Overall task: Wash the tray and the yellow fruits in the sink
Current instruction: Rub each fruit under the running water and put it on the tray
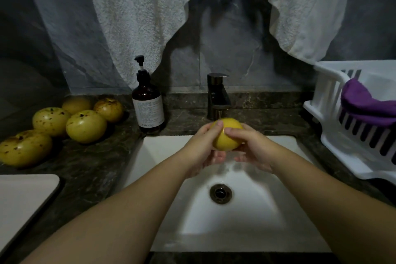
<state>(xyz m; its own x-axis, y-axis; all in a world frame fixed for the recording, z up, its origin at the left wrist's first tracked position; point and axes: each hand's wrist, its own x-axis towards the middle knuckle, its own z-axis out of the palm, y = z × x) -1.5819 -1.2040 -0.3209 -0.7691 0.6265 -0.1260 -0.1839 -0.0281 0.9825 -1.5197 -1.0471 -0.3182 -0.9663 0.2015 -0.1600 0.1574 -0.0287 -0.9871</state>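
Note:
A yellow fruit [226, 135] is held over the white sink [162, 152], right under the dark faucet [217, 96], with a thin stream of water falling on it. My left hand [201, 152] grips it from the left and below, thumb on top. My right hand [250, 148] grips it from the right, thumb across its front. Several more yellow, brown-speckled fruits [85, 125] lie on the dark counter at the left. A white tray [21, 197] lies at the counter's near left corner.
A brown pump soap bottle [147, 103] stands left of the faucet. A white dish rack [351, 126] with a purple cloth [364, 105] sits at the right. White towels [137, 17] hang on the wall behind. The drain [220, 193] lies mid-basin.

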